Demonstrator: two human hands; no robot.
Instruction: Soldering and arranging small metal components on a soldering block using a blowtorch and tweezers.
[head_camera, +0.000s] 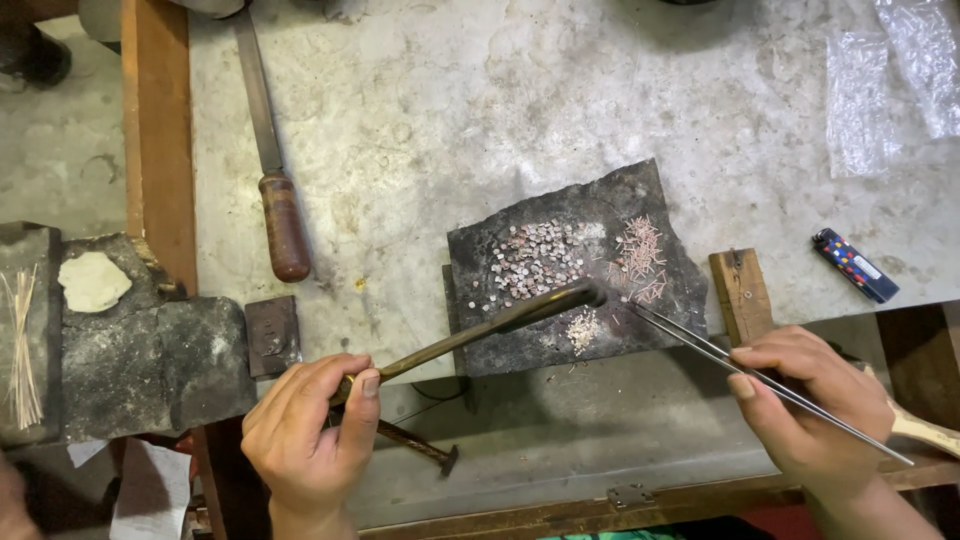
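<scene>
My left hand (310, 425) grips a dark metal torch pipe (490, 325) whose nozzle ends over a charred black block (640, 195) on the bench. My right hand (805, 395) pinches long thin steel tweezers (700, 345); their tips reach the block beside the nozzle. On the block lie several small round metal discs (535, 260), a heap of short copper-coloured wire bits (638, 255) and a pale small pile (582, 328) near the torch tip.
A file with a brown wooden handle (283, 225) lies at the upper left. A dark block with a white lump (92, 280) and thin wires (20, 345) sits far left. A lighter (853, 265), clear plastic bags (880, 85) and a wooden bench peg (740, 295) are at right.
</scene>
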